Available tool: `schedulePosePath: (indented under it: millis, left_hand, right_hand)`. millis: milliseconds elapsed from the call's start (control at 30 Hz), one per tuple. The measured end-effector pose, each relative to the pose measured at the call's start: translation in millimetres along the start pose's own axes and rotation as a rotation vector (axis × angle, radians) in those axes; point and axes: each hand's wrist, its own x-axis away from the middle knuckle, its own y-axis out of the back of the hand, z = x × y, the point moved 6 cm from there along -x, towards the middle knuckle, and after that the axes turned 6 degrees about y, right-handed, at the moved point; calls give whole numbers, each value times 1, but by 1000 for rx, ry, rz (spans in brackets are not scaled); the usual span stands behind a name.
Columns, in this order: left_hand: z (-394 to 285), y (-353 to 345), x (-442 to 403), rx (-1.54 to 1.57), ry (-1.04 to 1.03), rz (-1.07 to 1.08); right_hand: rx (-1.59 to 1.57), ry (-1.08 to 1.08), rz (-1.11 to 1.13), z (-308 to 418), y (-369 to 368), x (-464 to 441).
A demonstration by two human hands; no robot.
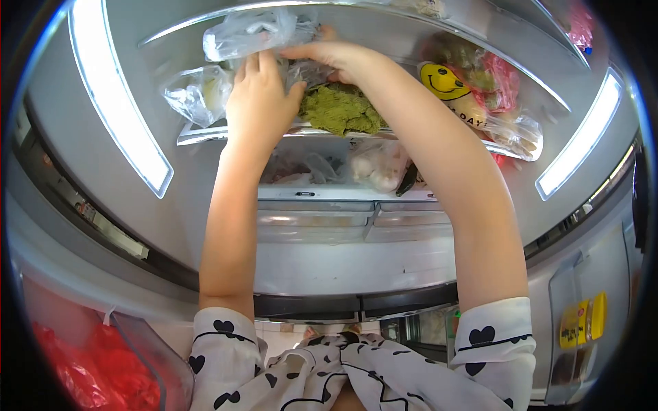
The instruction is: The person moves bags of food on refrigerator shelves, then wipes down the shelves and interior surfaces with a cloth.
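Observation:
Both arms reach into an open fridge. My left hand (262, 103) is at the upper shelf with its fingers apart, their tips against a clear plastic bag (250, 35). To its right, my right hand (339, 58) has its thumb and fingers around the lower right part of the clear bagging; what lies in its grasp is partly hidden. A green cloth-like bundle (341, 109) rests on the shelf just below my right hand. Another clear bag (199, 94) sits left of my left hand.
On the shelf's right lie a yellow smiley bag (444, 81) and a pink bag (502, 82). Below, the lower shelf holds a bag of white items (379, 166) above two drawers (315, 220). Red bags (96, 363) fill the left door bin; a yellow packet (583, 320) is in the right door.

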Motion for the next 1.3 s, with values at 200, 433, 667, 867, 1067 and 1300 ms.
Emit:
schedulePosePath:
  millis: [200, 433, 667, 867, 1067, 1300]
  left_hand:
    - [-14, -20, -12, -162, -101, 67]
    - [-32, -36, -34, -40, -92, 349]
    - [-60, -53, -38, -18, -221, 223]
    - [-81, -56, -29, 32, -269, 248]
    - [-111, -62, -29, 157, -372, 203]
    - [-128, -79, -43, 257, -295, 370]
  right_hand:
    - [225, 12, 7, -14, 21, -21]
    - [92, -15, -78, -27, 61, -41]
    - [-149, -28, -70, -50, 92, -35]
    - [-27, -67, -123, -42, 115, -7]
    - [2, -75, -291, -47, 173, 16]
    - [159, -82, -426, -42, 208, 39]
